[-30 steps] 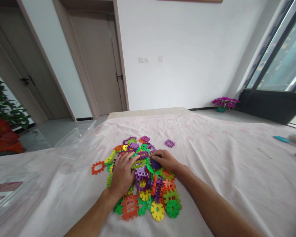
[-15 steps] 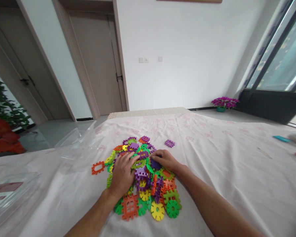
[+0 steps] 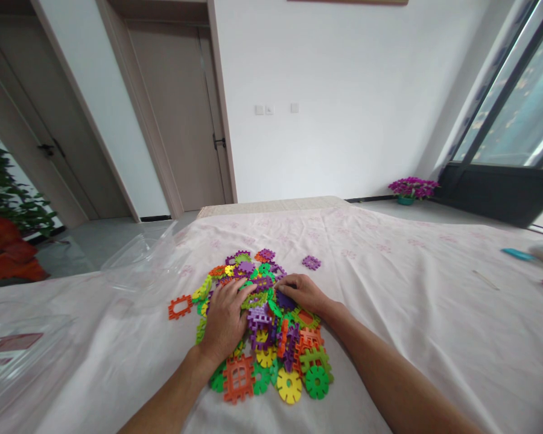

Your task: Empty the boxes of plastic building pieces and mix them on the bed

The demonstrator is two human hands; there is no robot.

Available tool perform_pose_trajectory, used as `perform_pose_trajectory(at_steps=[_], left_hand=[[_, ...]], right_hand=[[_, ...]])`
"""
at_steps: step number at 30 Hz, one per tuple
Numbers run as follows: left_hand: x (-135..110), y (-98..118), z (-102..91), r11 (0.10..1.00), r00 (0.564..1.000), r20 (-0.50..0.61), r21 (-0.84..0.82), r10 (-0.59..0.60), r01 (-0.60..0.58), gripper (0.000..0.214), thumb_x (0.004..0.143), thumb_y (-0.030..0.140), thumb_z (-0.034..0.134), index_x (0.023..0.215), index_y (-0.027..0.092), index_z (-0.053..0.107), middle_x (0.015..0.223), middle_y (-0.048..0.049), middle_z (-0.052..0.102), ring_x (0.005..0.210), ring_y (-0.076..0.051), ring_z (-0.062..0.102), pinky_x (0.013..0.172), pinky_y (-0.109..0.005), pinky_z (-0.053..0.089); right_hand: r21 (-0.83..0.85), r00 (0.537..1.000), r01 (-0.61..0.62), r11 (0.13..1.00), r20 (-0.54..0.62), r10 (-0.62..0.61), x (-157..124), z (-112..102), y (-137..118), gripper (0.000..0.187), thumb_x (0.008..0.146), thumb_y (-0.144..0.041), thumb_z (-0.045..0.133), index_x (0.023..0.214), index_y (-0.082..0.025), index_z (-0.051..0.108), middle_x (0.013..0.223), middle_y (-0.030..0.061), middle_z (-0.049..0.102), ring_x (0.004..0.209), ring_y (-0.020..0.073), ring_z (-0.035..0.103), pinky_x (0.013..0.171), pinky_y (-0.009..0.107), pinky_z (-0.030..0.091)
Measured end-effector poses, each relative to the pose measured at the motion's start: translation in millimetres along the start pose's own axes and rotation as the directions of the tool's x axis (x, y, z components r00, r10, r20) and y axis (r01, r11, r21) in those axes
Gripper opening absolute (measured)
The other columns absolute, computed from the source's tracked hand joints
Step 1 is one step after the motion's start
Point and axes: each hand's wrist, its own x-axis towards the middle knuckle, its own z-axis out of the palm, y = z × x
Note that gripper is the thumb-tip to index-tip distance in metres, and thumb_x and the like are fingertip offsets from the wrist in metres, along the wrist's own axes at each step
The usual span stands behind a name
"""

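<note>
A pile of colourful plastic building pieces [image 3: 260,316] lies on the cloth, made up of notched discs, window frames and toothed plates. My left hand [image 3: 226,310] rests flat over the pile's left side, its fingers stretched out and thumb apart. On the right side, my right hand [image 3: 303,291] has its fingers bent, the thumb close to the index finger. Whatever is between those fingertips is hidden. Just under that thumb is a dark purple piece [image 3: 285,301]. Nearest to me lie an orange window piece [image 3: 238,378], a yellow disc [image 3: 289,386] and a green disc [image 3: 317,382].
A pale flowered cloth [image 3: 416,289] covers the table. One purple piece [image 3: 311,262] and an orange frame [image 3: 180,298] lie apart from the pile. Clear plastic containers [image 3: 138,262] are at the left. A blue item [image 3: 516,254] lies far right.
</note>
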Motion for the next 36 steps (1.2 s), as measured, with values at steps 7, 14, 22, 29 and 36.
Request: perform_pose_trajectory(at_steps=[7, 14, 22, 29, 36], left_hand=[[-0.3, 0.0, 0.7, 1.0, 1.0, -0.002, 0.003, 0.005, -0.005, 0.053, 0.082, 0.013, 0.052, 0.132, 0.03, 0.056, 0.136, -0.0046, 0.056, 0.128, -0.026, 0.046, 0.114, -0.052, 0.026], [0.2, 0.5, 0.4, 1.0, 1.0, 0.003, 0.003, 0.01, -0.01, 0.053, 0.081, 0.012, 0.052, 0.132, 0.029, 0.056, 0.135, -0.0053, 0.057, 0.128, -0.026, 0.046, 0.113, -0.052, 0.028], [-0.9, -0.8, 1.9, 1.0, 1.0, 0.0, 0.015, 0.009, -0.009, 0.052, 0.082, 0.014, 0.052, 0.132, 0.03, 0.056, 0.136, -0.0049, 0.056, 0.128, -0.026, 0.046, 0.114, -0.053, 0.026], [-0.1, 0.6, -0.2, 1.0, 1.0, 0.011, 0.016, 0.005, -0.005, 0.05, 0.084, 0.016, 0.053, 0.132, 0.029, 0.056, 0.135, -0.005, 0.057, 0.128, -0.026, 0.046, 0.114, -0.052, 0.027], [-0.1, 0.6, 0.1, 1.0, 1.0, 0.004, 0.012, 0.007, -0.007, 0.049, 0.084, 0.016, 0.053, 0.132, 0.029, 0.057, 0.135, -0.0053, 0.057, 0.128, -0.027, 0.046, 0.114, -0.052, 0.026]], right_hand=[[-0.006, 1.0, 0.011, 1.0, -0.005, -0.011, -0.1, 0.3, 0.9, 0.032, 0.089, -0.042, 0.054, 0.09, -0.016, 0.074, 0.077, 0.003, 0.07, 0.076, 0.0188, 0.063, 0.073, 0.028, 0.05], [-0.019, 1.0, 0.018, 1.0, -0.01, -0.018, 0.9, 0.6, 0.9, 0.032, 0.088, -0.043, 0.056, 0.087, -0.017, 0.073, 0.074, 0.0019, 0.07, 0.076, 0.0189, 0.063, 0.072, 0.027, 0.049], [-0.02, 1.0, 0.028, 0.999, -0.008, -0.029, 0.2, 0.6, 1.3, 0.031, 0.089, -0.041, 0.054, 0.086, -0.017, 0.074, 0.079, 0.0027, 0.071, 0.074, 0.0181, 0.063, 0.072, 0.027, 0.049], [-0.038, 0.999, 0.036, 0.999, -0.01, -0.036, 0.4, 0.3, 1.7, 0.032, 0.089, -0.042, 0.054, 0.088, -0.017, 0.073, 0.075, 0.0021, 0.07, 0.075, 0.0183, 0.063, 0.072, 0.027, 0.049], [-0.087, 0.998, 0.053, 0.995, -0.017, -0.054, 0.2, -0.1, -1.3, 0.032, 0.09, -0.04, 0.053, 0.085, -0.016, 0.073, 0.076, 0.0028, 0.07, 0.074, 0.0177, 0.062, 0.071, 0.026, 0.048]])
